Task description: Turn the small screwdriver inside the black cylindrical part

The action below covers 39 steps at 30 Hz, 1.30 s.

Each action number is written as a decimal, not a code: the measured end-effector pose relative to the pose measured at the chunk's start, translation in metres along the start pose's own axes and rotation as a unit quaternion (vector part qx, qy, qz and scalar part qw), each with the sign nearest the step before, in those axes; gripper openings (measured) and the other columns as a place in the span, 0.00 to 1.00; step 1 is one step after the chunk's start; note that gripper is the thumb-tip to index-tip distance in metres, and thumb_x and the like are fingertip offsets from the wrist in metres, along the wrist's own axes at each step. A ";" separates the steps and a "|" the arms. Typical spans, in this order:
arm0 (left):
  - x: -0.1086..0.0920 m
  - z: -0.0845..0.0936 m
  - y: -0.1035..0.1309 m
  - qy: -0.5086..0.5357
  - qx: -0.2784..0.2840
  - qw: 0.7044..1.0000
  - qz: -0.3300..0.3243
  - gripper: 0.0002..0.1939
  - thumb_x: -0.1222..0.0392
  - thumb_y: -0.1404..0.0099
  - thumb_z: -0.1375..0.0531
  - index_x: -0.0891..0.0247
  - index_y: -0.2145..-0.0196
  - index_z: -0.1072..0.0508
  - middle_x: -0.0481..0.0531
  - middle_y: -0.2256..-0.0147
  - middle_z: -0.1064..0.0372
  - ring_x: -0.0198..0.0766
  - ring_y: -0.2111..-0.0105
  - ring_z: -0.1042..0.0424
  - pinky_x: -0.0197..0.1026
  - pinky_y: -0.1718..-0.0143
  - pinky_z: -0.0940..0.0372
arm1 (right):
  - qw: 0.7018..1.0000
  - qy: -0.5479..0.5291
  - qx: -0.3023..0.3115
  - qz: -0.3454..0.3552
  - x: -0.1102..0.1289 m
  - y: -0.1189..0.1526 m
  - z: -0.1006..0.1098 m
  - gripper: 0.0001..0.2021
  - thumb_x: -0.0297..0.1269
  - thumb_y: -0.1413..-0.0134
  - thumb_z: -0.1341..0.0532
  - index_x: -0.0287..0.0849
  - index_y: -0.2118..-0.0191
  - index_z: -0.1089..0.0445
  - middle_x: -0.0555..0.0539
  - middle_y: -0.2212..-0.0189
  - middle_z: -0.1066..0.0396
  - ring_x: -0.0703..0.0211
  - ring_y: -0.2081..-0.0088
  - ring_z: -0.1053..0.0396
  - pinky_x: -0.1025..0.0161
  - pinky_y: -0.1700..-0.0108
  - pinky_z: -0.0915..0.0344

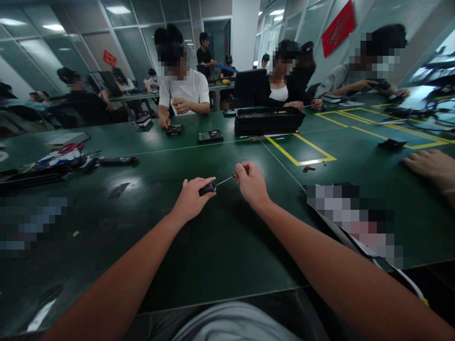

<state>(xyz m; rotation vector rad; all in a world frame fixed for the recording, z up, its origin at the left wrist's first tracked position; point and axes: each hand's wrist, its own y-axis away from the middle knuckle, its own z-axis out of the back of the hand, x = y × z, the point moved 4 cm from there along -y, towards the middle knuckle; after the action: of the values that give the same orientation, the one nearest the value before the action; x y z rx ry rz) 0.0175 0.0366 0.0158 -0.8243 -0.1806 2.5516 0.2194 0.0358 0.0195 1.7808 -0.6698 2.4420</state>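
Note:
My left hand (192, 196) is wrapped round a short black flashlight-like cylinder (209, 188), with its round, pale-rimmed end facing right. In my right hand (253, 184), the fingers pinch the small red handle of a thin screwdriver (224, 181). The metal shaft points left and slightly down, and its tip reaches the rim of the cylinder; whether it goes inside cannot be made out. Both hands are just above the green table (199, 255).
Red-handled scissors (71, 148) and mixed tools lie at left, beside a dark pen-like tool (118, 161). A circuit-board device (210, 136) and a long black tray (268, 121) stand ahead. A co-worker's hand (432, 166) rests at right. Other people sit across the table.

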 end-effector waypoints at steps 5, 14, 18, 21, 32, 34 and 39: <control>0.002 -0.002 0.000 -0.004 0.006 1.000 0.004 0.22 0.58 0.33 0.37 0.50 0.41 0.28 0.53 0.46 0.28 0.50 0.44 0.32 0.72 0.32 0.60 | 0.998 -0.001 -0.059 0.019 0.008 -0.001 0.011 0.12 0.44 0.35 0.45 0.46 0.70 0.37 0.49 0.72 0.30 0.55 0.68 0.33 0.57 0.63 0.42; 0.003 -0.003 -0.001 0.002 0.006 1.000 0.010 0.23 0.57 0.33 0.37 0.51 0.41 0.28 0.54 0.46 0.28 0.51 0.44 0.32 0.72 0.32 0.60 | 0.998 0.032 -0.026 0.042 0.015 0.003 0.009 0.12 0.44 0.34 0.45 0.47 0.69 0.37 0.49 0.73 0.30 0.55 0.69 0.34 0.58 0.65 0.43; 0.004 -0.002 -0.001 0.008 0.006 1.000 0.014 0.23 0.56 0.33 0.37 0.51 0.41 0.29 0.54 0.46 0.28 0.51 0.44 0.32 0.72 0.32 0.60 | 0.997 0.040 -0.045 0.040 0.014 0.001 0.013 0.12 0.44 0.34 0.46 0.47 0.69 0.37 0.49 0.73 0.30 0.55 0.69 0.34 0.57 0.65 0.43; 0.004 -0.002 0.000 0.016 0.005 1.000 0.017 0.23 0.56 0.33 0.37 0.51 0.41 0.29 0.54 0.46 0.28 0.51 0.44 0.32 0.71 0.32 0.58 | 0.997 0.034 -0.052 0.041 0.014 0.001 0.015 0.11 0.45 0.34 0.46 0.47 0.68 0.37 0.49 0.72 0.30 0.55 0.68 0.33 0.57 0.64 0.42; 0.012 -0.005 0.000 0.138 -0.034 0.989 0.044 0.27 0.53 0.31 0.41 0.54 0.36 0.36 0.56 0.42 0.31 0.48 0.44 0.31 0.54 0.39 0.37 | 0.994 -0.057 -0.097 -0.001 0.006 -0.002 0.015 0.13 0.46 0.42 0.38 0.45 0.57 0.32 0.50 0.70 0.31 0.58 0.69 0.34 0.58 0.64 0.37; 0.017 -0.006 -0.001 0.206 -0.048 0.976 0.054 0.25 0.51 0.29 0.45 0.56 0.37 0.37 0.57 0.45 0.30 0.45 0.49 0.28 0.51 0.43 0.34 | 0.992 -0.103 -0.078 -0.006 -0.001 -0.006 0.011 0.12 0.48 0.43 0.38 0.44 0.63 0.30 0.50 0.70 0.30 0.58 0.68 0.33 0.58 0.63 0.37; 0.017 -0.003 -0.003 0.303 -0.058 0.948 0.076 0.17 0.51 0.30 0.49 0.59 0.47 0.36 0.53 0.59 0.30 0.38 0.64 0.29 0.41 0.63 0.31 | 0.981 -0.169 -0.043 -0.090 -0.020 -0.011 0.004 0.18 0.56 0.44 0.38 0.44 0.69 0.29 0.50 0.74 0.31 0.60 0.73 0.37 0.60 0.68 0.39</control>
<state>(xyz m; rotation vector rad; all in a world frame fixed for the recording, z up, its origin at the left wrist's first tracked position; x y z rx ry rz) 0.0078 0.0470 0.0052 -1.6768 -0.0714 2.3037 0.2331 0.0480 0.0060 2.1376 -0.5928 1.9866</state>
